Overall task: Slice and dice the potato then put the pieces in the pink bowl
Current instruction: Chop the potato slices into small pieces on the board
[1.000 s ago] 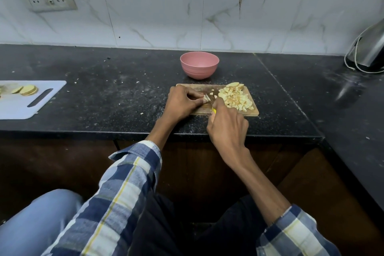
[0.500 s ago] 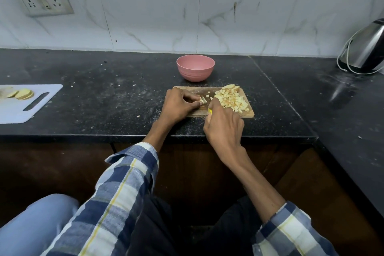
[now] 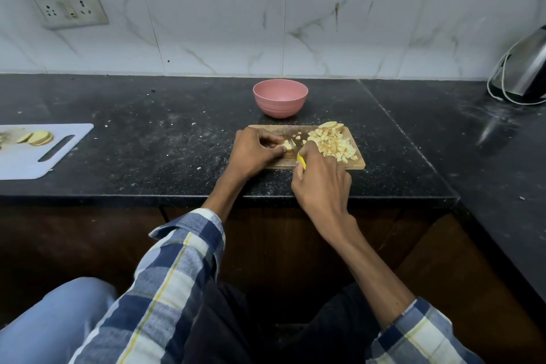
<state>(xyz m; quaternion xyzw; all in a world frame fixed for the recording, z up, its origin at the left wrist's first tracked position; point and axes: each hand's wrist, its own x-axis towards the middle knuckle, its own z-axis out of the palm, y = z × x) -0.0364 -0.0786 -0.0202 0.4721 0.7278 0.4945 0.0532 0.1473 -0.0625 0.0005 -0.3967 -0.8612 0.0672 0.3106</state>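
Note:
A small wooden cutting board [image 3: 359,163] lies near the counter's front edge. On its left part my left hand [image 3: 254,152] pinches a small potato piece [image 3: 288,146] against the board. My right hand [image 3: 320,180] grips a knife with a yellow handle [image 3: 300,160], its blade just right of that piece. A heap of diced potato [image 3: 332,143] covers the board's right part, with a couple of uncut slices [image 3: 332,125] at its far edge. The pink bowl [image 3: 280,97] stands just behind the board; I see nothing in it.
A white cutting board [image 3: 29,162] with potato slices [image 3: 38,137] lies at the far left of the black counter [image 3: 153,142]. A steel kettle [image 3: 526,71] with its cord stands at the back right. A wall socket [image 3: 66,0] sits on the tiled wall.
The hands stay at the same spot on the board; the knife keeps working at the piece under my left fingers. The camera has tilted slightly, shifting the scene down in view.

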